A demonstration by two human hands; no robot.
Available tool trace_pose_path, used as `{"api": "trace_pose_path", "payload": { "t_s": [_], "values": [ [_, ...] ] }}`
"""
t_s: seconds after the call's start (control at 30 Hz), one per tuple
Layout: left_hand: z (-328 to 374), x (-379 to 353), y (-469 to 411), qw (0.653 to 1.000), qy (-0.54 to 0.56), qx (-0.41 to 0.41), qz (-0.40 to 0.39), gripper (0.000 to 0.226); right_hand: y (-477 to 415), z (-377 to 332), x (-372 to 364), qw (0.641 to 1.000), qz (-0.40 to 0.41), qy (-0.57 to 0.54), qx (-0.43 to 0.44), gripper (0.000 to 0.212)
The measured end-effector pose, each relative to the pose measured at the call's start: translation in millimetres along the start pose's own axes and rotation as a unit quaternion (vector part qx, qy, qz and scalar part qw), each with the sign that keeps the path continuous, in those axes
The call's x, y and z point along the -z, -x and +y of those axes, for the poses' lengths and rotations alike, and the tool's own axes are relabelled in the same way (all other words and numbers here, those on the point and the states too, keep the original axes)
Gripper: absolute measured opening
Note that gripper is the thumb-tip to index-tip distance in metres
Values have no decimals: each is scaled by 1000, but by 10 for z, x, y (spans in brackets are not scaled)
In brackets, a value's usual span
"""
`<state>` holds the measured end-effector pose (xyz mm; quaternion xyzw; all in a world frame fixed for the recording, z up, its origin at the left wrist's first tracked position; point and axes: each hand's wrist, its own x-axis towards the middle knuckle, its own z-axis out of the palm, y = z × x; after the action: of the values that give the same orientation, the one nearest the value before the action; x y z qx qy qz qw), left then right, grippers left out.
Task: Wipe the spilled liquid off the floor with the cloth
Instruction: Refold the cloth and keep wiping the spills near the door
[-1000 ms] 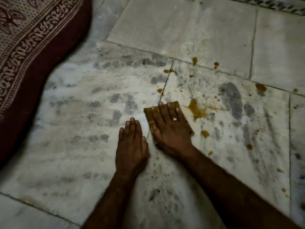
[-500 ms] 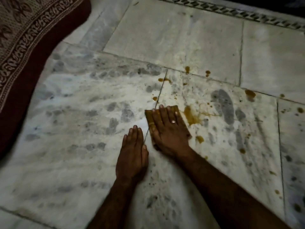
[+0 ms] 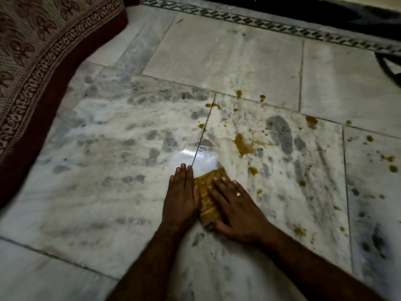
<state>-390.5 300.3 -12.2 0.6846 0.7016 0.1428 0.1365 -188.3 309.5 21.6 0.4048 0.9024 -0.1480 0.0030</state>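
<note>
A pale grey-veined marble tile floor [image 3: 121, 161] fills the view, cut by dark grout lines and dulled with grey smudges. A dark patterned inlay border strip [image 3: 271, 25] runs along the floor's far edge toward 1 o'clock, and a maroon rug with a cream printed border [image 3: 32, 83] curves in at 10 o'clock, well apart from the hands.

The folded mustard-yellow patterned cloth [image 3: 206, 192] lies flat on the floor near the middle, just right of a grout line. The right hand [image 3: 234, 211] presses on it palm down, fingers [image 3: 219, 187] spread narrow and laid straight over its right side; a ring shows on one finger. The left hand [image 3: 181, 198] lies flat beside it, fingers together and extended, its inner edge touching the cloth's left side. Neither hand is closed around the cloth; both are simply laid flat.

Just beyond the cloth, toward 12 o'clock, a glossy wet patch [image 3: 195, 157] shines across the grout line. The largest brown spilled-liquid puddle [image 3: 243, 146] sits toward 1 o'clock of the cloth, near but not touching it. Smaller brown drops [image 3: 252, 170] scatter from 12 to 4 o'clock, some along the far grout line and more on the tile at the right edge. A dark curved object [image 3: 388, 68] at 2 o'clock is cut off by the frame; what it is cannot be told. Nothing lies between the cloth and the puddle.
</note>
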Motion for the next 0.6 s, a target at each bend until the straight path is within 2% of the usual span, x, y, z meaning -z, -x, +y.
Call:
{"api": "trace_pose_path", "payload": {
  "t_s": [0.07, 0.13, 0.27, 0.33, 0.43, 0.53, 0.6],
  "values": [
    [67, 39, 31, 1000, 13, -11, -1, 53, 118, 145, 103, 998, -57, 1, 9, 87],
    [100, 65, 39, 999, 24, -29, -8, 52, 112, 205, 170, 995, -95, -10, 17, 83],
    [160, 219, 67, 990, 123, -15, -74, 70, -51, 131, 353, 993, -105, -50, -9, 53],
    [181, 300, 75, 978, 172, 4, -120, 73, -100, 39, 501, 993, -101, -47, -34, 43],
    [162, 386, 36, 963, 206, 31, -168, 72, -162, -27, 662, 986, -71, -108, -105, 26],
    [209, 597, -47, 940, 255, 19, -226, 82, -254, -33, 944, 974, -15, -175, -142, 21],
    [236, 735, -75, 919, 324, 21, -223, 79, -323, -38, 1201, 966, 13, -212, -150, 21]
  ]
}}
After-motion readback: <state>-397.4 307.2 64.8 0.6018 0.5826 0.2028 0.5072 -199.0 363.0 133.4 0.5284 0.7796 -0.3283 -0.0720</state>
